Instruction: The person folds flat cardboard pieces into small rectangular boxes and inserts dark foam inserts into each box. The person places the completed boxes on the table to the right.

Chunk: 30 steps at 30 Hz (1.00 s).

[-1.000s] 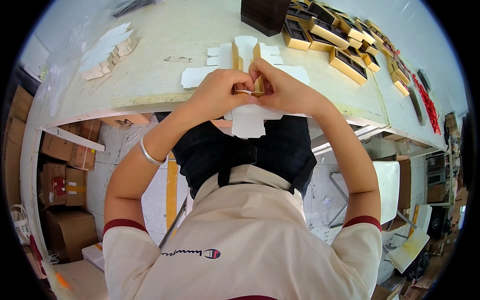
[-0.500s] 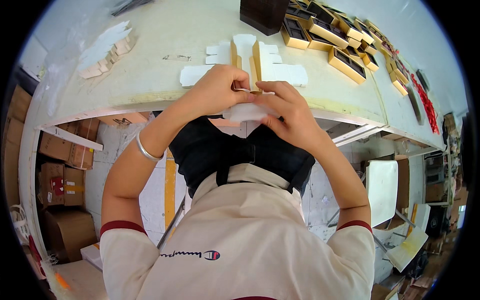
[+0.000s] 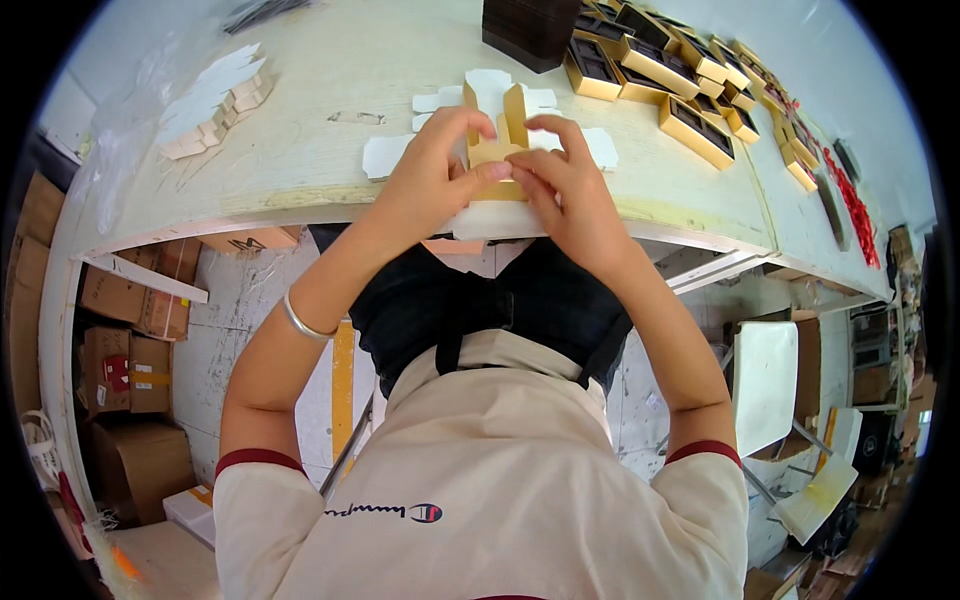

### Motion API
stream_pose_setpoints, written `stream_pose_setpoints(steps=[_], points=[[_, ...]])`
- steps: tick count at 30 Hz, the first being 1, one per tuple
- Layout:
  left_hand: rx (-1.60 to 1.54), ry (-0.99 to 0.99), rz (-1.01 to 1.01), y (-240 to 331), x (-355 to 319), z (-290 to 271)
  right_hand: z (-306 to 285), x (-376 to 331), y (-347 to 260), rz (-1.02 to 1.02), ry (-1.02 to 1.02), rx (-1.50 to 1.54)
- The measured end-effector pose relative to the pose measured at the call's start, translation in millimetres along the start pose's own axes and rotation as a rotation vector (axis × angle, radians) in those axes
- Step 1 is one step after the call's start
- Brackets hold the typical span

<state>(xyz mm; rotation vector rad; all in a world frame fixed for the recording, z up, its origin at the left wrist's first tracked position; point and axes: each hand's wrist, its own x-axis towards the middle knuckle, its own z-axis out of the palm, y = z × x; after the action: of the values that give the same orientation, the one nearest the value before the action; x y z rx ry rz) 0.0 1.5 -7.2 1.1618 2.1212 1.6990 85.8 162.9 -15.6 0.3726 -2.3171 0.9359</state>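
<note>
A partly folded cardboard box (image 3: 488,151), white on its outspread flaps and gold on its raised walls, lies at the table's front edge. Its near end flap hangs over that edge, white at the bottom. From the left, my left hand (image 3: 437,178) pinches the near gold panel between thumb and fingers. My right hand (image 3: 572,190) meets it there, thumb and forefinger closed on the same panel. The fingertips of both hands almost touch. What lies right under them is partly hidden.
A stack of white flat blanks (image 3: 213,105) lies at the left. Farther right stand a dark brown box (image 3: 530,35) and a pile of gold boxes with dark inserts (image 3: 695,132). Red ribbon (image 3: 850,200) lies at the far right. A white chair (image 3: 766,388) stands below the table.
Both hands have shifted slightly, and the near panel now shows its gold face, stood up between the side walls. The hanging white flap is less blurred.
</note>
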Motion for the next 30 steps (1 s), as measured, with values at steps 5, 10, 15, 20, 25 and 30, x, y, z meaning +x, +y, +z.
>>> stream_pose_setpoints(steps=[5, 10, 15, 20, 25, 30], points=[[0.343, 0.114, 0.299, -8, -12, 12, -2, 0, 3, -0.302, -0.034, -0.371], [0.512, 0.031, 0.288, -7, -7, 10, -8, 10, 1, -0.014, -0.312, -0.302], [0.569, -0.180, 0.189, 6, 1, -3, -22, 32, 1, 0.078, -0.574, -0.210], [0.696, -0.248, 0.260, 9, 2, -5, -27, 29, 11, 0.001, -0.578, -0.125], [0.702, -0.382, 0.105, 15, 16, -10, -19, 25, 12, 0.001, -0.555, -0.138], [0.726, -0.467, 0.082, 17, 25, -22, -34, 35, 10, 0.005, -0.571, -0.147]])
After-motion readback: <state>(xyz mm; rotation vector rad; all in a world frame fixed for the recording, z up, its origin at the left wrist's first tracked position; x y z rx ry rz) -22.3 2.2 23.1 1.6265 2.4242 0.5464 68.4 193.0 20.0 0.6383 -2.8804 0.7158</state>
